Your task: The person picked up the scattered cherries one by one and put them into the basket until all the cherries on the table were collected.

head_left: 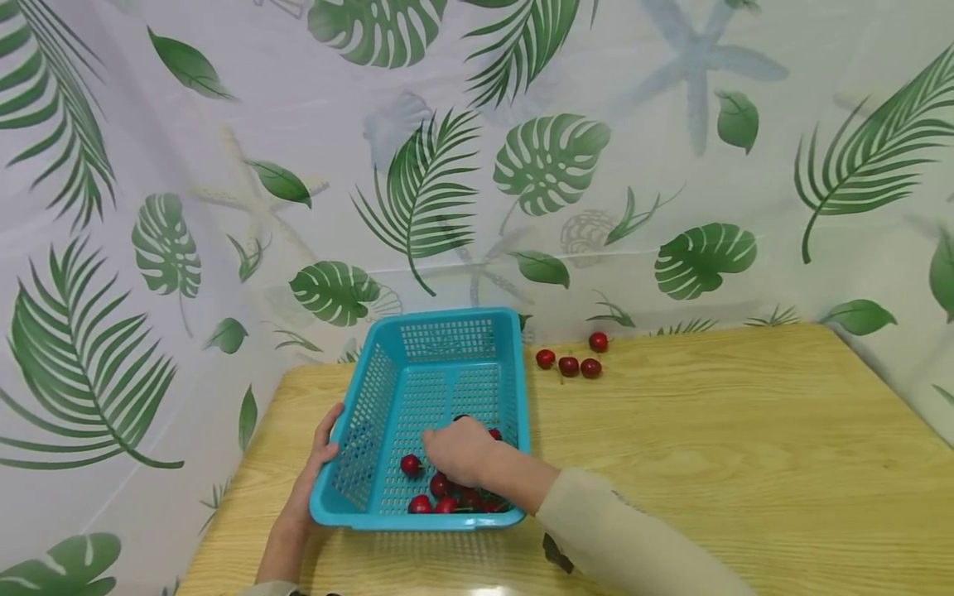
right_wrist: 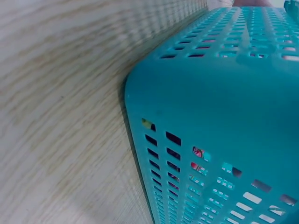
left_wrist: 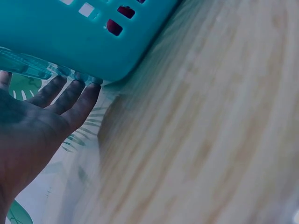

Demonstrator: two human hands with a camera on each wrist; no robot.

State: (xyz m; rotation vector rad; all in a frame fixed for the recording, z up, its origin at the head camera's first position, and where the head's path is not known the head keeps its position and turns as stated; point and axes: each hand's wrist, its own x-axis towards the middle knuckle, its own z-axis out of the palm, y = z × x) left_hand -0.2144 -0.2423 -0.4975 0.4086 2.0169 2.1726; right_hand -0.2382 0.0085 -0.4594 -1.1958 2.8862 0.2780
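Observation:
A blue plastic basket with perforated walls stands on the table, dark red cherries gathered in its near right part. At the basket's left wall, my left hand touches the outside. Its fingers reach out fairly straight, with their tips against the plastic, in the left wrist view. My right hand is inside the basket, low over the cherries, back of the hand up. Its fingertips are hidden, and I cannot tell whether it holds a cherry. The right wrist view shows the basket's outer corner, with the hand out of sight.
Several loose cherries lie on the wooden table just right of the basket's far end. Behind the table hangs a white cloth printed with green leaves; it also runs along the left side. My right forearm crosses the basket's right rim.

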